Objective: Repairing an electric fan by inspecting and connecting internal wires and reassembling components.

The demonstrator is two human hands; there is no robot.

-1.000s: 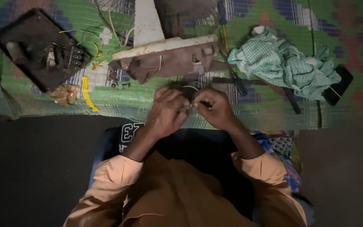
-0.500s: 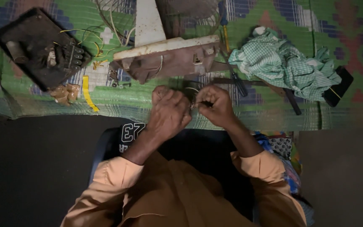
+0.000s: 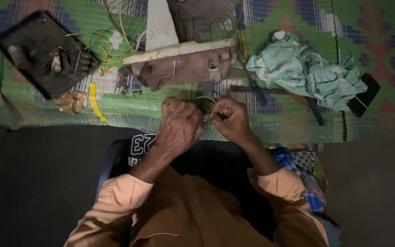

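My left hand (image 3: 179,124) and my right hand (image 3: 230,119) are held close together over the near edge of the green woven mat (image 3: 170,107). Both are closed on a small wire piece (image 3: 207,109) pinched between them; its thin pale wire arcs up between the fingers. What exactly the fingertips grip is too small and dark to make out. Just beyond the hands lies an opened fan base (image 3: 179,64) with its brown inside and loose wires showing.
A dark switch panel (image 3: 42,52) with yellow wires lies at the left, a yellow strip (image 3: 95,101) near it. A screwdriver (image 3: 252,82), a long dark tool (image 3: 293,93), a green checked cloth (image 3: 307,73) and a black phone (image 3: 364,95) lie at the right. Dark floor surrounds the mat.
My hands stay together on the wire piece; the left fist has turned slightly and shifted a little toward the right hand. Nothing on the mat has moved.
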